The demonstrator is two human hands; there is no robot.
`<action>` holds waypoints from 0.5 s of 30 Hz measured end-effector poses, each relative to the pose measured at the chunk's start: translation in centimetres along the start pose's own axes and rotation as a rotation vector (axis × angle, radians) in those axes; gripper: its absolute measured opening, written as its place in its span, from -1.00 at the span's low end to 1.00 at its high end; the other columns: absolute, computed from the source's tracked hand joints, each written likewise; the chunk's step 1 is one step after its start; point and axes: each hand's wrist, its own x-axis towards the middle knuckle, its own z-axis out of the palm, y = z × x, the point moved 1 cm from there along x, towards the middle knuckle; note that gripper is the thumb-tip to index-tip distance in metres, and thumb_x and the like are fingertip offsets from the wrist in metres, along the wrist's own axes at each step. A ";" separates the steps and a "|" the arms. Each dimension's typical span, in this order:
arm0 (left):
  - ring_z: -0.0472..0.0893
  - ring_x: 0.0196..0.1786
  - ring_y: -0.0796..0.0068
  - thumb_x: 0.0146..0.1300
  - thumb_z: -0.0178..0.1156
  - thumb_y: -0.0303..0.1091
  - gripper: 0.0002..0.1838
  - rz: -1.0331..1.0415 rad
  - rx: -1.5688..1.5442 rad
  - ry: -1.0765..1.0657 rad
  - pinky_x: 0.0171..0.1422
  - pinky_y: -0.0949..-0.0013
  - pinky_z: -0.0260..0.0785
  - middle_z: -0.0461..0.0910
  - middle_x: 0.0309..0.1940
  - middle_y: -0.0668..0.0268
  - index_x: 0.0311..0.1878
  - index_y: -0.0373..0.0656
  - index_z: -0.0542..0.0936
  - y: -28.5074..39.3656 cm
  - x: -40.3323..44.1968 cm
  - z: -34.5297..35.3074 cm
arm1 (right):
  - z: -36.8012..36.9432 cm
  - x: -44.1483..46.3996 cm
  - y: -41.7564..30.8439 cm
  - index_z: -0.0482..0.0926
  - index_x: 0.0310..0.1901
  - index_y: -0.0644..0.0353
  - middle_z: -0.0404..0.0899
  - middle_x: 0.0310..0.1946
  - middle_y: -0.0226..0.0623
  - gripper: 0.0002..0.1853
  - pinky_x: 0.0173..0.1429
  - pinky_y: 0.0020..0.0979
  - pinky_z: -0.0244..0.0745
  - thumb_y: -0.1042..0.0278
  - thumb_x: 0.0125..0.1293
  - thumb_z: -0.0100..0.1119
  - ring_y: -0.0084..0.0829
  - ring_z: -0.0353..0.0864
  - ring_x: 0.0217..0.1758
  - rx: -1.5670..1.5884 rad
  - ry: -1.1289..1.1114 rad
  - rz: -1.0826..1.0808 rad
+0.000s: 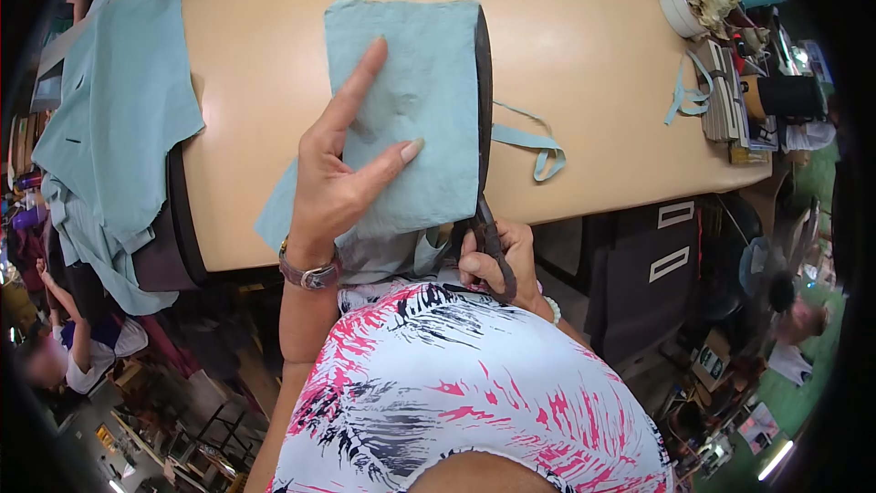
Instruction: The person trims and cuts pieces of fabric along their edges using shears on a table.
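My left hand [342, 169] rests on a light teal rectangular fabric panel [429, 73], with its thumb and index finger spread apart. The other fingers are partly hidden. At the panel's lower right corner, my right hand [511, 260] is closed around scissors [494, 251] with dark, wrapped-looking handles. Their blades are mostly hidden by the panel. A curved black edge [485, 100] shows along the panel's right side; I cannot tell what it belongs to. Narrow teal offcut strips [534, 140] lie just to the right of it. More teal fabric hangs below the panel at the table edge.
The pale table [602, 64] spans the front. Large teal fabric pieces [119, 119] drape over its left side. At the right stand a white container [678, 12], a bundle of cards [721, 91] and a black spool [789, 96]. Another person [87, 338] is at lower left.
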 end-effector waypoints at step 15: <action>0.20 0.32 0.35 -0.09 0.23 -0.63 -0.26 -0.018 0.028 -0.016 0.36 0.34 -0.02 0.22 0.26 0.10 0.25 -0.35 0.21 0.2 -1.2 -0.1 | 0.4 0.1 -0.3 0.42 -0.55 0.23 0.39 -0.70 -0.49 -0.73 -0.61 -0.66 0.25 0.33 0.01 0.35 -0.70 0.39 -0.68 -0.044 0.050 0.013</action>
